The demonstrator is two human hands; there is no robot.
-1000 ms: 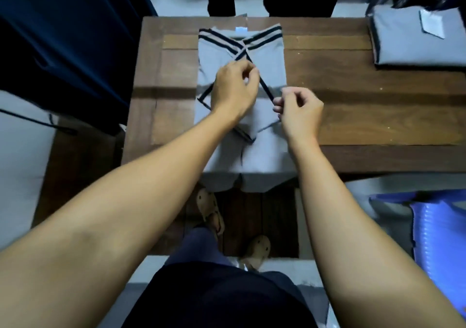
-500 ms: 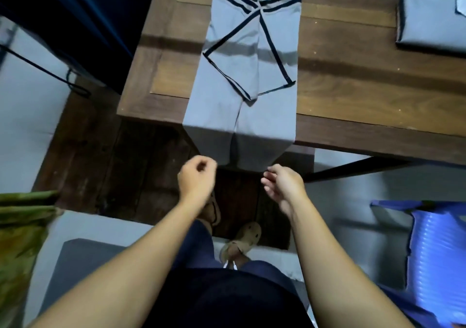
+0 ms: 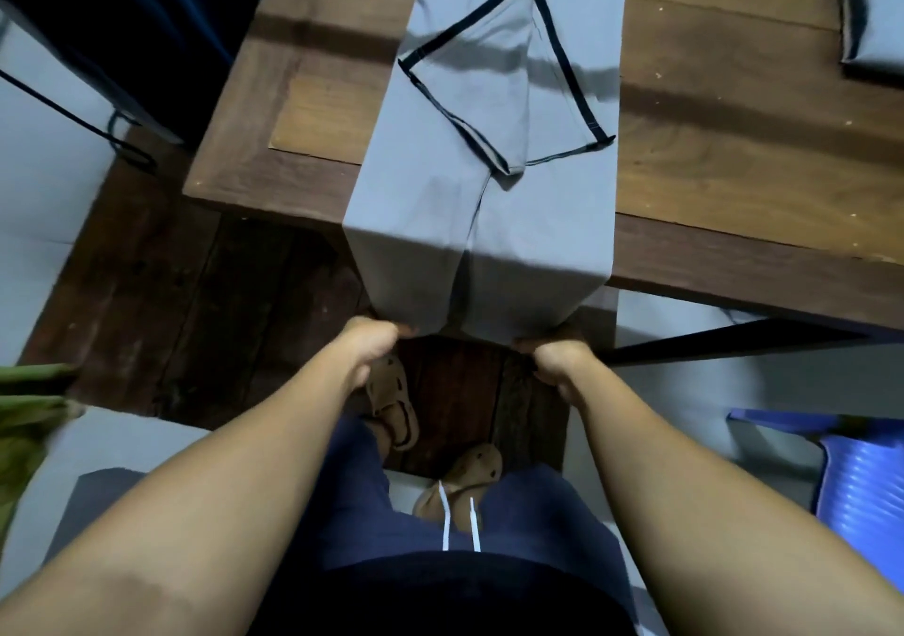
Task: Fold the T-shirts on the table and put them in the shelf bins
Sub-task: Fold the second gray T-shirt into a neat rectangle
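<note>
Grey T-shirt (image 3: pixel 489 205): lies lengthwise on the wooden worktop (image 3: pixel 734 185), both sides folded in to make a long strip, with the black-trimmed sleeves crossed over its upper part. Its lower part hangs over the near edge.
Hem: hangs below the worktop's near edge, held at both corners.
Left hand (image 3: pixel 369 347): fingers curled round the hem's left corner, gripping the cloth.
Right hand (image 3: pixel 555 356): clenched on the hem's right corner.
Both hands: roughly level with each other, below the worktop edge, as far apart as the strip is wide.
Second grey shirt (image 3: pixel 875 9): folded flat at the far right of the worktop, well apart from the first and cut off by the picture's edge.
Floor (image 3: pixel 220 317): dark wood planks under the worktop; the person's feet in tan sandals (image 3: pixel 394 405) stand just beneath the hands.
Blue ribbed plastic (image 3: pixel 861 479): low at the right edge. I cannot tell what it is.
Green cloth (image 3: pixel 24 420): at the left edge, blurred.
</note>
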